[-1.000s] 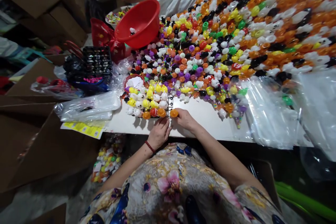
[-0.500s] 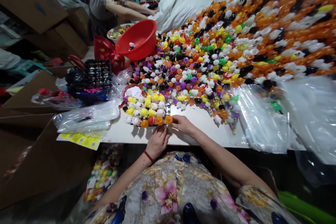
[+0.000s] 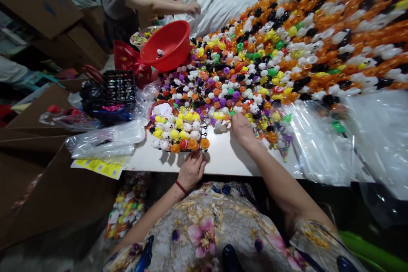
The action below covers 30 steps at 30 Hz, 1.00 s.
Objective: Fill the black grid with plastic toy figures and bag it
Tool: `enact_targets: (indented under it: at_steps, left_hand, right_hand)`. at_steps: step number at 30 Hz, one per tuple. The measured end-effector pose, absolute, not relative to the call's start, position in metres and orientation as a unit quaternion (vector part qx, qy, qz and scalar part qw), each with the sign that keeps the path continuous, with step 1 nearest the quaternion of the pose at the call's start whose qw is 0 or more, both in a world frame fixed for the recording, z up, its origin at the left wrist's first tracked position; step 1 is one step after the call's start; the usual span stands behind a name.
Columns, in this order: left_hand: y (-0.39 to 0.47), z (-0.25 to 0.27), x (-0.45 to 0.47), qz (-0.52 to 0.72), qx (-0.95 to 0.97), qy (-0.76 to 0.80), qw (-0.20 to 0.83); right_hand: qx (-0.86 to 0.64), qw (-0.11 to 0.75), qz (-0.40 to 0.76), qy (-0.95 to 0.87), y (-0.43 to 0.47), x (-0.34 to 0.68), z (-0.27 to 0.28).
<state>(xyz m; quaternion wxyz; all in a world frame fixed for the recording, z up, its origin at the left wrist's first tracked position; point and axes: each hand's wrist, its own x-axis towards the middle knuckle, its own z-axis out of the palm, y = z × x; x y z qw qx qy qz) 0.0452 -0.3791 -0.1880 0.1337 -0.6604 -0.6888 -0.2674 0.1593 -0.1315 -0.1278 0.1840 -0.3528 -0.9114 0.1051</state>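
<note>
A black plastic grid rack (image 3: 204, 131) lies on the white table, mostly covered by rows of small toy heads (image 3: 175, 135) in yellow, white, orange and red. My left hand (image 3: 191, 171) rests at the table's front edge, its curled fingertips on the front edge of the rack. To the right, my right hand (image 3: 242, 129) reaches to the near edge of a large heap of small plastic toy pieces (image 3: 223, 93). Its fingers are bunched at the heap beside a green piece; what they pinch, if anything, is hidden.
A red basin (image 3: 168, 46) stands tilted behind the heap, and a small red basket (image 3: 161, 109) sits behind the rack. Clear plastic bags lie left (image 3: 108, 138) and right (image 3: 321, 144). Stacked black racks (image 3: 119, 87) stand at left. Another person (image 3: 117, 4) works across the table.
My right hand has left the rack's right end and moved forward and right to the heap. The left hand stays at the rack. The other person's arms have lifted.
</note>
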Motion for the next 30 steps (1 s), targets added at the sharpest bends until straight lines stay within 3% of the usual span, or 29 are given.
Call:
enact_targets:
  at_steps: [5, 8, 18, 30]
  left_hand:
    - [-0.381, -0.192, 0.044, -0.251, -0.662, -0.697, 0.11]
    - [-0.381, -0.193, 0.044, -0.252, -0.66, -0.698, 0.116]
    - [-0.383, -0.193, 0.042, -0.256, -0.665, -0.695, 0.1]
    - [-0.381, -0.194, 0.043, -0.255, -0.664, -0.688, 0.143]
  right_hand:
    - [-0.306, 0.207, 0.407, -0.836, -0.183, 0.142, -0.141]
    - [-0.272, 0.21, 0.509, -0.79, -0.201, 0.129, -0.149]
    - [-0.228, 0.137, 0.447, -0.854, -0.201, 0.126, -0.158]
    - [-0.202, 0.186, 0.473, -0.837, -0.208, 0.124, -0.154]
